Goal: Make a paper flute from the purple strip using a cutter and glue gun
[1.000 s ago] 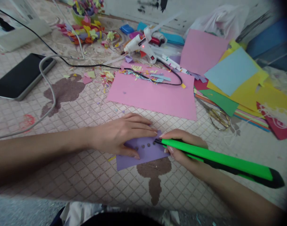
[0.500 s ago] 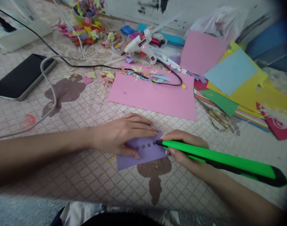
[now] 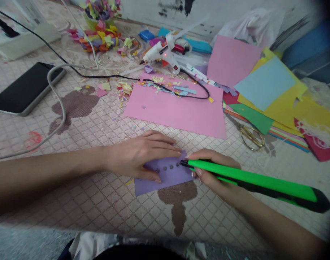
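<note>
A straight-edged purple paper piece [image 3: 173, 180] lay under our left hand [image 3: 140, 153], flat with thumb spread, on the diamond-patterned fabric tablecloth [image 3: 100, 209]. Our right hand [image 3: 212, 182] pinched a green-and-black plastic cutter [image 3: 255, 178], its dark tip beside the paper's round dark spots [image 3: 165, 168]. Beyond lay a pink paper sheet [image 3: 178, 115] strewn with shreds [image 3: 182, 88], then a white plastic glue gun [image 3: 168, 59].

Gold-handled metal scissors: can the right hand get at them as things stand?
Probably not without letting go: the right hand holds the long green-and-black plastic tool, though the gold-handled metal scissors have uncovered handles.
</note>
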Tool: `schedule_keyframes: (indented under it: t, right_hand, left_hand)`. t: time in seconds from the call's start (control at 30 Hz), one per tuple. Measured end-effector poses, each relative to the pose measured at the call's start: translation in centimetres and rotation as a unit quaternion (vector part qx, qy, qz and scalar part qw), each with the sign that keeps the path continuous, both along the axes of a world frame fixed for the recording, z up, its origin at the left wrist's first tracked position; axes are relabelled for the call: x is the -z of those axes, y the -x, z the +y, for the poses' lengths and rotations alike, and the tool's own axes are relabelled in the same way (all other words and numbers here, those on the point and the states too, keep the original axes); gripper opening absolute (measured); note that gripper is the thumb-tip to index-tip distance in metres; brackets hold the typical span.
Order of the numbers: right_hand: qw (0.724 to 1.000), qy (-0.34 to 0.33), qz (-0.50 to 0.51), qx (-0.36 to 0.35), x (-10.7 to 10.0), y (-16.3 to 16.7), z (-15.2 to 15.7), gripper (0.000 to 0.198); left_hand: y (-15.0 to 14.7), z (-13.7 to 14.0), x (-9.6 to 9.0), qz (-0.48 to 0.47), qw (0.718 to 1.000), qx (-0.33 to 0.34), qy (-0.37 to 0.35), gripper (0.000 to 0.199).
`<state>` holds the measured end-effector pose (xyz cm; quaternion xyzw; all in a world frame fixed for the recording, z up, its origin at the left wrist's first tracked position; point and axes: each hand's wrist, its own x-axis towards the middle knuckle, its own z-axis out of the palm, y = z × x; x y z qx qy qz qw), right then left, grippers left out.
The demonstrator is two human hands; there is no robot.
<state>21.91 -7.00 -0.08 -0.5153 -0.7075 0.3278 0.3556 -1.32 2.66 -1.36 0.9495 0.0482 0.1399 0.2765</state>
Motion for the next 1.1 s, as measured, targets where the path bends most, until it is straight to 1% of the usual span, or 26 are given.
schedule_keyframes:
  t: [0.13, 0.2, 0.3, 0.47, 0.63, 0.77, 0.9, 1.1]
  right_hand:
    - [1.000, 0.003, 0.005, 0.007, -0.1, -0.3, -0.1, 0.021]
    - [1.000, 0.016, 0.002, 0.008, -0.1, -0.5, 0.0, 0.020]
    - [0.999, 0.035, 0.001, 0.006, -0.1, -0.7, 0.0, 0.021]
    - [0.999, 0.027, 0.020, 0.016, 0.1, -1.1, 0.1, 0.021]
    - [0.998, 0.035, 0.037, 0.021, 0.2, -1.3, 0.1, 0.020]
    - [0.998, 0.037, 0.047, 0.036, 0.2, -1.4, 0.1, 0.019]
    - [0.998, 0.032, 0.041, 0.022, -0.1, -1.4, 0.0, 0.019]
    - [0.999, 0.002, 0.030, -0.012, -0.4, -0.2, -0.2, 0.020]
  left_hand:
    - [0.0, 0.0, 0.0, 0.003, 1.000, 0.002, -0.004, 0.062]
    - [0.1, -0.1, 0.0, 0.005, 1.000, 0.001, -0.004, 0.062]
    - [0.1, -0.2, -0.1, 0.011, 1.000, -0.013, -0.004, 0.066]
    - [0.2, -0.4, -0.3, 0.025, 0.999, -0.039, -0.005, 0.072]
    - [0.1, -0.4, -0.1, -0.006, 1.000, -0.022, -0.011, 0.071]
    - [0.0, -0.2, -0.3, -0.004, 1.000, 0.002, -0.017, 0.063]
    - [0.0, -0.2, -0.4, -0.003, 1.000, 0.005, -0.025, 0.058]
    - [0.0, -0.2, -0.3, -0.005, 1.000, -0.009, -0.006, 0.066]
